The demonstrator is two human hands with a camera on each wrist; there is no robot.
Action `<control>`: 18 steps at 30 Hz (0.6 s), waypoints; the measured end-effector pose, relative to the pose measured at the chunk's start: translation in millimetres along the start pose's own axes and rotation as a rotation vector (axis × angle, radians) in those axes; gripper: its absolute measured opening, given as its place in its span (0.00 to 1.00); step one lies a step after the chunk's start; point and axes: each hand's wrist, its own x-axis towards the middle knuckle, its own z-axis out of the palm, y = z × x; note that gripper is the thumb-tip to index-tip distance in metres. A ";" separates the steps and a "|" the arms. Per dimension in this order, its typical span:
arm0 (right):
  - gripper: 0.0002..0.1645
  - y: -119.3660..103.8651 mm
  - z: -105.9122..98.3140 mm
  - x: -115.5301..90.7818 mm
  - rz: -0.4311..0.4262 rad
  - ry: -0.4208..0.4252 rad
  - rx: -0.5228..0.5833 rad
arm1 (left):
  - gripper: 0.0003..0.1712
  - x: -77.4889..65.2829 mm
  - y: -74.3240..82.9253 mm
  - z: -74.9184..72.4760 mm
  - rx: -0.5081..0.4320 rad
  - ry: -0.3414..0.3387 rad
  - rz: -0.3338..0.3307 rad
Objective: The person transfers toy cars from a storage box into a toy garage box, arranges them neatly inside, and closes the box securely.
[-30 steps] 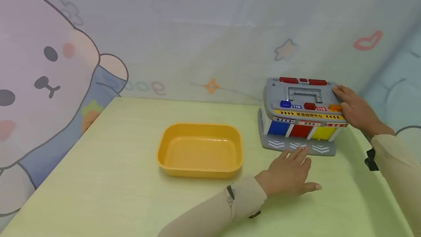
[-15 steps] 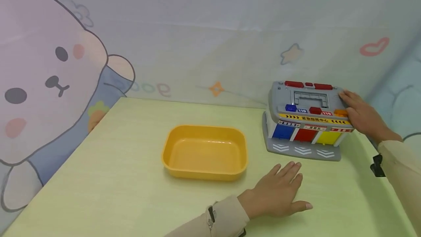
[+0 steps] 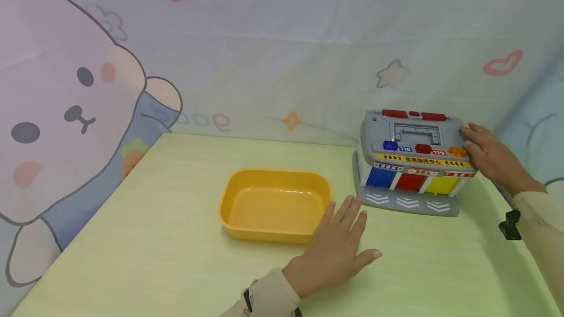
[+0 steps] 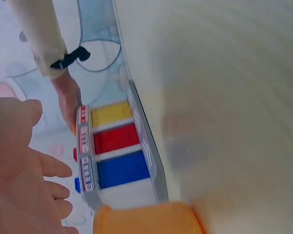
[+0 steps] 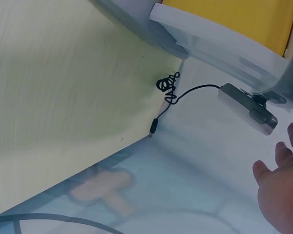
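Observation:
A toy emergency station [image 3: 416,160] with a grey roof and blue, red and yellow doors stands at the right in the head view. My right hand [image 3: 495,158] rests on the right end of its roof, fingers extended. In the right wrist view, a small grey handset-like piece [image 5: 249,108] on a coiled black cord hangs at the station's side near the right fingers [image 5: 283,153]. My left hand [image 3: 332,246] is spread flat, palm down, beside the right end of the yellow tray [image 3: 275,235]. Its fingers overlap the tray's rim in the head view and hold nothing.
The pale yellow-green table [image 3: 145,238] carries the tray and the station. A printed cloth backdrop [image 3: 264,53] rises along the table's far edge, close behind the station.
My left hand has drawn back leftward from the station's front to the tray's right side. The right hand stays on the station's roof. The view has shifted slightly.

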 end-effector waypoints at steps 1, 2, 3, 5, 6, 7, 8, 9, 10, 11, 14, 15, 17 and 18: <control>0.36 -0.2 -0.9 -1.8 0.006 0.004 -0.003 | 0.45 -1.2 -3.8 -1.4 -0.012 0.009 -0.022; 0.36 -0.4 -1.7 -3.6 0.014 0.010 -0.003 | 0.44 -2.4 -7.3 -2.7 -0.023 0.017 -0.041; 0.37 0.0 -2.0 -5.4 0.017 0.020 -0.012 | 0.44 -3.4 -10.9 -4.0 -0.034 0.025 -0.062; 0.37 0.2 -1.7 -9.9 0.014 0.044 -0.037 | 0.44 -6.0 -18.1 -6.4 -0.048 0.039 -0.104; 0.37 -0.2 -0.7 -12.6 0.009 0.058 -0.049 | 0.43 -8.1 -22.0 -7.4 -0.055 0.048 -0.124; 0.37 -0.5 0.7 -15.5 0.003 0.071 -0.058 | 0.43 -10.4 -25.9 -8.5 -0.062 0.057 -0.143; 0.37 -1.3 2.3 -18.6 -0.006 0.083 -0.067 | 0.43 -13.1 -29.9 -9.4 -0.067 0.073 -0.159; 0.36 -3.1 4.2 -21.8 -0.016 0.098 -0.070 | 0.43 -15.9 -34.2 -10.1 -0.069 0.087 -0.177; 0.36 -5.7 5.0 -23.9 -0.028 0.111 -0.069 | 0.43 -18.4 -38.9 -10.9 -0.070 0.104 -0.194; 0.36 -8.7 5.4 -25.7 -0.043 0.123 -0.063 | 0.43 -21.3 -43.8 -11.9 -0.073 0.119 -0.211; 0.36 -20.9 3.8 -29.4 -0.077 0.160 -0.057 | 0.40 -29.0 -60.0 -16.1 -0.123 0.171 -0.261; 0.35 -25.7 2.2 -30.0 -0.085 0.173 -0.061 | 0.40 -31.4 -65.6 -18.1 -0.142 0.183 -0.281; 0.35 -35.4 -1.8 -31.5 -0.093 0.193 -0.074 | 0.38 -35.7 -76.5 -22.8 -0.185 0.213 -0.317; 0.35 -40.4 -3.5 -32.5 -0.089 0.203 -0.079 | 0.38 -37.7 -81.8 -24.8 -0.202 0.228 -0.333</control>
